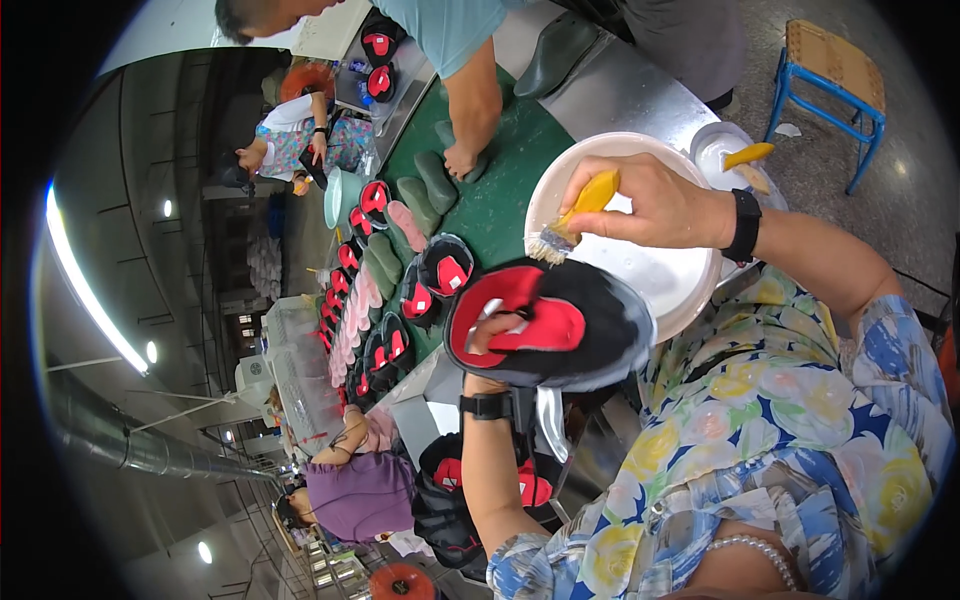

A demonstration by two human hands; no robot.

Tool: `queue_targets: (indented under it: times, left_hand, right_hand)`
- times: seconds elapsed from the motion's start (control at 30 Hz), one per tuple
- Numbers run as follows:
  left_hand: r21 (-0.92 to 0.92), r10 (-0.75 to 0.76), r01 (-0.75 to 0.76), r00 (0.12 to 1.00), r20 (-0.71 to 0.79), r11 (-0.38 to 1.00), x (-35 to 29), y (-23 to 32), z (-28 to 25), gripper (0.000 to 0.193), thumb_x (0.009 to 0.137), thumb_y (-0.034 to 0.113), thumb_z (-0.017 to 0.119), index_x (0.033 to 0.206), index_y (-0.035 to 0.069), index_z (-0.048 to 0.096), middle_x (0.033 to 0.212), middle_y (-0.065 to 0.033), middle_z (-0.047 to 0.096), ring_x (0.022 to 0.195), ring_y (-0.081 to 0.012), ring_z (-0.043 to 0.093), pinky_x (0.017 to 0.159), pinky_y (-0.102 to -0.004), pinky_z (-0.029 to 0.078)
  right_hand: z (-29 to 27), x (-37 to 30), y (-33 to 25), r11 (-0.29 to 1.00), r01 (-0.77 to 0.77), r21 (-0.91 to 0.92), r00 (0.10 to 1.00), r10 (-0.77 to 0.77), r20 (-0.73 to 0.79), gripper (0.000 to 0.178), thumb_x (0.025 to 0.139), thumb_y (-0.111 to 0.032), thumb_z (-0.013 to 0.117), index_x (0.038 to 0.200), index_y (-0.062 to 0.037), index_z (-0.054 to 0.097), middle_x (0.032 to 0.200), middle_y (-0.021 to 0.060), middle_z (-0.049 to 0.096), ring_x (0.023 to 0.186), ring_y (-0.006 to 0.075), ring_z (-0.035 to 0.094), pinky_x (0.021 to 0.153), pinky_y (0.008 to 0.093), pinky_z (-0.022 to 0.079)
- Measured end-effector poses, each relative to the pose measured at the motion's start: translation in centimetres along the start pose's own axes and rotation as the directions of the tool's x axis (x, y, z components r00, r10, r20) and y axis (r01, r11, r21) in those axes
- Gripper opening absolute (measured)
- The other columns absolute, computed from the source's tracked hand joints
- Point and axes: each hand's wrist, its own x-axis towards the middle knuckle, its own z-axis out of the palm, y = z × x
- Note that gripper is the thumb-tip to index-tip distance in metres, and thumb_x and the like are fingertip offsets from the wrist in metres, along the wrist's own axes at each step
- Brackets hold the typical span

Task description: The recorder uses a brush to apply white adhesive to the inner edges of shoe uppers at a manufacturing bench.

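My left hand (488,332) holds up a black shoe upper (605,320) with a red lining, its fingers reaching into the opening. Grey-white smears mark the upper's dark edge. In my right hand (645,205) is a paintbrush (597,192) with a yellow handle, and its pale, clotted bristles meet the upper's rim. Just behind both hands stands a large whitish basin (540,190) of white liquid. Beside it, a smaller bowl (708,135) has another yellow-handled brush (748,155) lying across it.
A green work surface (515,215) carries dark green foot-shaped forms (420,205), pink insoles (352,330) and several black-and-red uppers (446,266). Across it, a co-worker's hand (462,162) touches one form. More uppers (465,480) pile up beside my left forearm. A blue-legged stool (835,65) stands on the floor.
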Motion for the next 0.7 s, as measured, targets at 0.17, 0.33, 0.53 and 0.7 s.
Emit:
queue_targets:
  times: [0.17,0.33,0.53,0.7]
  left_hand:
    - [-0.07,-0.105,0.105,0.995,0.004,0.992,-0.4,1.9,4.6,0.029,0.09,0.006,0.07,0.118,0.0,0.067,0.102,-0.0071,0.073,0.096,-0.0201,0.069,0.09,-0.0344,0.055]
    - [-0.16,-0.229,0.227,0.973,0.01,0.96,-0.2,3.6,5.9,0.029,0.09,0.006,0.07,0.118,0.0,0.067,0.102,-0.0071,0.073,0.095,-0.0198,0.069,0.089,-0.0336,0.055]
    - [-0.269,-0.384,0.374,0.923,0.013,0.888,0.2,4.7,4.0,0.029,0.09,0.005,0.07,0.118,0.0,0.067,0.102,-0.0072,0.073,0.095,-0.0194,0.069,0.088,-0.0326,0.055]
    - [-0.37,-0.505,0.477,0.863,0.024,0.797,-0.7,5.7,2.6,0.029,0.09,0.005,0.07,0.118,0.0,0.067,0.103,-0.0073,0.073,0.095,-0.0191,0.069,0.088,-0.0318,0.055]
  right_hand:
    - [3.6,0.9,-1.1,0.871,0.469,0.147,0.871,-0.483,0.086,0.016,0.094,-0.019,0.07,0.102,-0.0075,0.063,0.096,0.0075,0.068,0.092,0.0274,0.068,0.079,0.0371,0.055]
    - [4.8,1.9,-0.7,0.843,0.538,-0.013,0.813,-0.516,0.27,0.015,0.093,-0.018,0.065,0.097,-0.0056,0.058,0.092,0.0082,0.064,0.088,0.0284,0.066,0.078,0.0391,0.055]
    - [2.9,2.0,1.0,0.943,0.273,-0.192,0.941,-0.22,0.257,0.02,0.093,-0.022,0.068,0.095,-0.0038,0.059,0.08,0.0135,0.063,0.074,0.0341,0.066,0.068,0.0411,0.052]
    - [0.9,1.3,0.7,0.98,-0.078,-0.18,0.891,0.15,0.429,0.025,0.094,-0.024,0.062,0.086,-0.0013,0.055,0.067,0.0169,0.058,0.065,0.0357,0.062,0.062,0.0407,0.048]
